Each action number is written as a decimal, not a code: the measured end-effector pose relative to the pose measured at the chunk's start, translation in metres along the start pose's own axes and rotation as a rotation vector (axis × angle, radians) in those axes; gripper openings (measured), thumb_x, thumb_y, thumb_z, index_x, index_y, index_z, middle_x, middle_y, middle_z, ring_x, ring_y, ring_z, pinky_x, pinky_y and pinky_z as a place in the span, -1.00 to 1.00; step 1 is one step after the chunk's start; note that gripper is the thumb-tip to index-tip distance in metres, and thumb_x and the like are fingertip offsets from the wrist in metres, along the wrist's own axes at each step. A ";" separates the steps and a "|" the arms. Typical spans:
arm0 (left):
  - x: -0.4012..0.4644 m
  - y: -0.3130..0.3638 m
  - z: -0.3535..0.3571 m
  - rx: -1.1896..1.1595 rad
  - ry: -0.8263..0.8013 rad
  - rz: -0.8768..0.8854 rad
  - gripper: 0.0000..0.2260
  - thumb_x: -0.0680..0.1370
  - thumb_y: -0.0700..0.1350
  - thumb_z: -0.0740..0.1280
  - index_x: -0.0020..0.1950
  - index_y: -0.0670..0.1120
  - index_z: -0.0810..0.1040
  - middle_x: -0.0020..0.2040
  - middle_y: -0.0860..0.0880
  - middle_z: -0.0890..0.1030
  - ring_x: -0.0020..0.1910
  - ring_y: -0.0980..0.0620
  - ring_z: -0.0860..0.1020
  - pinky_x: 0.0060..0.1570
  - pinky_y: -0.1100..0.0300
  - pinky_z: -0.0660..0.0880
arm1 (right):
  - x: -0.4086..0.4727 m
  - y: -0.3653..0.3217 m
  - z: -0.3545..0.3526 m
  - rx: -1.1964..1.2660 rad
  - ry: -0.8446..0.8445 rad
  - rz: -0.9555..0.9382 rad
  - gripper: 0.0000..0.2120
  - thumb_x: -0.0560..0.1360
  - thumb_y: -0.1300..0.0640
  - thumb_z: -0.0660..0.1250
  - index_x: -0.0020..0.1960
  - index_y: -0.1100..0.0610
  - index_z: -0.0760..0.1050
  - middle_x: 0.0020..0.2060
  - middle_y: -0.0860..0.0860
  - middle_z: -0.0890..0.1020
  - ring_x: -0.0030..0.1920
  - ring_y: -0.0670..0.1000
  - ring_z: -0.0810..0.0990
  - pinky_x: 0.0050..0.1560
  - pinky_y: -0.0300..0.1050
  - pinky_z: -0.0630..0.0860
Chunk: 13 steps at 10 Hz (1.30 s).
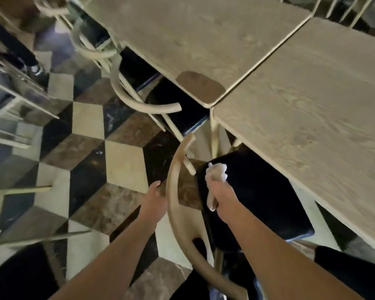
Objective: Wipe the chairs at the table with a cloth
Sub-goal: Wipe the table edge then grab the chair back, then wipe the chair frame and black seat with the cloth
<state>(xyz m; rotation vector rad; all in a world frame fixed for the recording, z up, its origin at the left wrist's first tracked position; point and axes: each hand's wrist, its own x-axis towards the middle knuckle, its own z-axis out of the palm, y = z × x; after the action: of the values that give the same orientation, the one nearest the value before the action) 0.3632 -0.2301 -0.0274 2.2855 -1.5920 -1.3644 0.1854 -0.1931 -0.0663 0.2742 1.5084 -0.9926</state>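
A chair with a dark seat (258, 191) and a curved beige backrest (173, 204) stands right below me, half tucked under the table (301, 109). My right hand (223, 198) is shut on a crumpled white cloth (215, 173) and presses it on the seat's left part. My left hand (155, 198) rests on the outer side of the curved backrest, fingers wrapped toward it. The seat's far edge is hidden under the tabletop.
A second table (182, 35) adjoins the first at the left, with a brown patch at its corner. More chairs of the same kind (139, 98) line its left side. Checkered tile floor (91, 148) spreads to the left, with other furniture frames (13, 100) at the far left.
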 end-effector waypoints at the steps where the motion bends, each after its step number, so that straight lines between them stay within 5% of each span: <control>1: 0.009 -0.024 -0.003 -0.310 -0.178 -0.097 -0.50 0.63 -0.24 0.21 0.58 -0.05 0.27 0.41 -0.14 0.50 0.34 -0.20 0.52 0.29 -0.19 0.50 | 0.010 -0.011 0.056 -0.236 0.003 0.020 -0.72 0.61 -0.17 0.25 -0.01 0.03 0.53 -0.01 0.23 0.69 0.11 0.24 0.65 -0.24 -0.06 0.54; 2: 0.017 -0.037 -0.004 -0.426 -0.243 -0.131 -0.45 0.58 -0.22 0.26 0.58 -0.02 0.28 0.44 -0.19 0.48 0.36 -0.24 0.51 0.28 -0.22 0.51 | 0.038 -0.025 0.093 -0.173 0.031 -0.146 -0.74 0.64 -0.09 0.21 0.20 0.02 0.53 -0.21 -0.05 0.61 -0.16 0.10 0.63 -0.22 0.02 0.62; 4: 0.037 -0.043 0.000 -0.578 -0.254 -0.318 -0.59 0.68 -0.06 0.16 0.55 0.12 0.32 0.43 -0.07 0.49 0.39 -0.13 0.49 0.20 -0.12 0.54 | 0.047 -0.022 0.135 -0.257 0.056 -0.257 -0.61 0.63 0.00 0.22 0.45 -0.06 0.32 0.09 0.06 0.61 0.07 0.10 0.61 0.16 0.12 0.58; 5: 0.039 -0.049 -0.001 -0.670 -0.280 -0.346 -0.67 0.68 0.04 0.17 0.45 0.18 0.44 0.29 0.05 0.59 0.24 0.04 0.56 0.11 -0.06 0.54 | 0.030 0.006 0.131 -0.362 -0.020 -0.308 -0.61 0.63 0.00 0.22 0.44 -0.11 0.32 0.07 0.03 0.63 0.04 0.07 0.64 0.06 0.05 0.61; 6: 0.034 -0.060 -0.003 -0.742 -0.307 -0.257 -0.71 0.66 0.07 0.22 -0.10 0.38 0.64 -0.09 0.26 0.70 -0.09 0.28 0.58 0.02 0.04 0.52 | 0.008 0.045 0.110 -0.526 -0.114 -0.340 -0.59 0.62 -0.01 0.24 0.45 -0.18 0.30 0.03 0.00 0.66 -0.02 0.04 0.69 -0.02 0.00 0.66; 7: 0.013 -0.077 -0.004 -0.776 -0.357 -0.186 -0.52 0.65 -0.17 0.23 -0.14 0.44 0.66 -0.07 0.28 0.71 -0.06 0.28 0.67 -0.16 0.29 0.59 | -0.020 0.093 0.074 -0.585 -0.201 -0.339 -0.60 0.61 -0.03 0.28 0.44 -0.17 0.37 0.04 -0.11 0.67 -0.02 -0.14 0.69 -0.08 -0.25 0.62; 8: -0.053 -0.095 0.030 -0.756 -0.362 -0.111 -0.56 0.57 -0.24 0.31 0.06 0.37 0.66 0.04 0.25 0.71 0.07 0.19 0.67 -0.13 0.24 0.62 | -0.057 0.135 -0.006 -0.648 -0.328 -0.362 -0.59 0.62 -0.12 0.25 0.42 -0.40 0.30 0.08 -0.20 0.67 0.00 -0.19 0.68 -0.05 -0.28 0.62; 9: -0.077 -0.109 0.045 -0.749 -0.316 -0.118 -0.58 0.51 -0.17 0.36 0.03 0.42 0.62 0.05 0.25 0.71 0.07 0.11 0.69 -0.03 0.02 0.63 | -0.072 0.158 -0.048 -0.908 -0.435 -0.456 -0.36 0.56 0.15 0.21 0.45 -0.46 0.18 0.14 -0.26 0.62 0.11 -0.17 0.64 0.07 -0.20 0.60; 10: -0.083 -0.109 0.052 -0.757 -0.305 -0.137 -0.47 0.54 -0.23 0.30 -0.05 0.50 0.59 0.03 0.19 0.71 0.07 0.04 0.70 0.01 -0.12 0.64 | -0.072 0.169 -0.085 -1.072 -0.491 -0.475 -0.26 0.44 0.31 0.23 0.47 -0.29 0.24 0.30 -0.20 0.53 0.29 -0.12 0.52 0.29 -0.04 0.51; 11: -0.095 -0.107 0.054 -0.776 -0.281 -0.131 -0.50 0.54 -0.20 0.31 -0.01 0.50 0.58 0.00 0.21 0.72 0.05 0.08 0.69 -0.05 0.01 0.64 | -0.080 0.177 -0.136 -1.304 -0.419 -0.588 -0.25 0.46 0.22 0.29 0.56 -0.18 0.15 0.49 -0.13 0.32 0.46 -0.13 0.31 0.42 -0.32 0.24; 12: -0.105 -0.097 0.059 -0.833 -0.227 -0.177 -0.64 0.58 -0.18 0.30 0.15 0.31 0.58 0.12 0.09 0.67 0.10 0.04 0.64 -0.01 -0.02 0.60 | -0.091 0.183 -0.184 -1.309 -0.379 -0.600 -0.34 0.49 0.25 0.26 0.52 -0.13 0.24 0.42 -0.16 0.39 0.41 -0.14 0.34 0.39 -0.31 0.25; 13: -0.106 -0.086 0.059 -0.874 -0.158 -0.335 -0.69 0.65 -0.20 0.26 0.24 0.20 0.45 0.14 -0.06 0.59 0.12 -0.09 0.60 0.15 -0.19 0.57 | -0.101 0.179 -0.184 -1.146 -0.402 -0.564 -0.71 0.60 0.13 0.06 0.12 -0.20 0.46 -0.01 -0.23 0.55 0.02 -0.07 0.55 0.21 0.07 0.50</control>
<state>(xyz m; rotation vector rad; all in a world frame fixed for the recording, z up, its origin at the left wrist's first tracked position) 0.3785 -0.0824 -0.0381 1.9279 -0.4265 -1.8449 0.2016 0.0827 -0.0717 -1.1412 1.5568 -0.4070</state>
